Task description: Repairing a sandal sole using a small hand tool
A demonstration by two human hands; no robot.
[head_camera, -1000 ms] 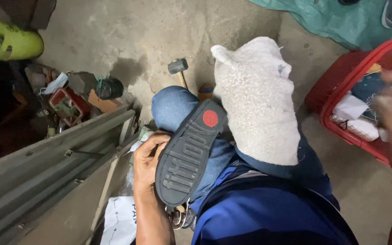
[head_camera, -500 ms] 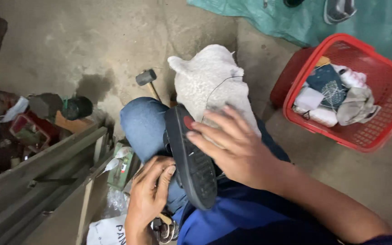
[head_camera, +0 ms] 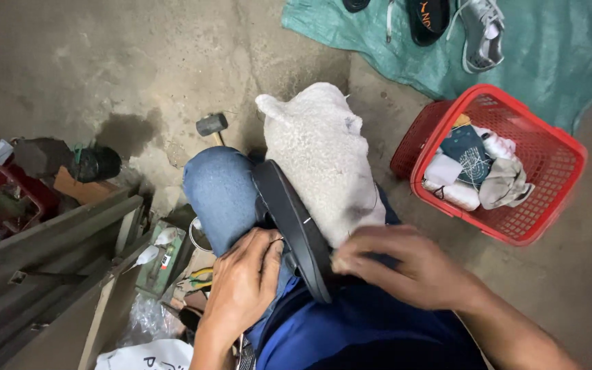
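Two hands on black sole, red basket near, hammer beyond

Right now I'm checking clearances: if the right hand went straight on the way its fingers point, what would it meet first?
Probably the black shoe sole on the lap: the right hand points left, fingertips seemingly at its edge already.

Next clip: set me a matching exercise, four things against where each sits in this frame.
Things:
1. black shoe
2. hammer
3. red basket
4. white cloth

Places:
A. on the concrete floor beyond the knee
B. draped over the lap
C. on edge between left hand and right hand
D. beside the green sheet, full of cloths

Pairs: 1-C, 2-A, 3-D, 4-B
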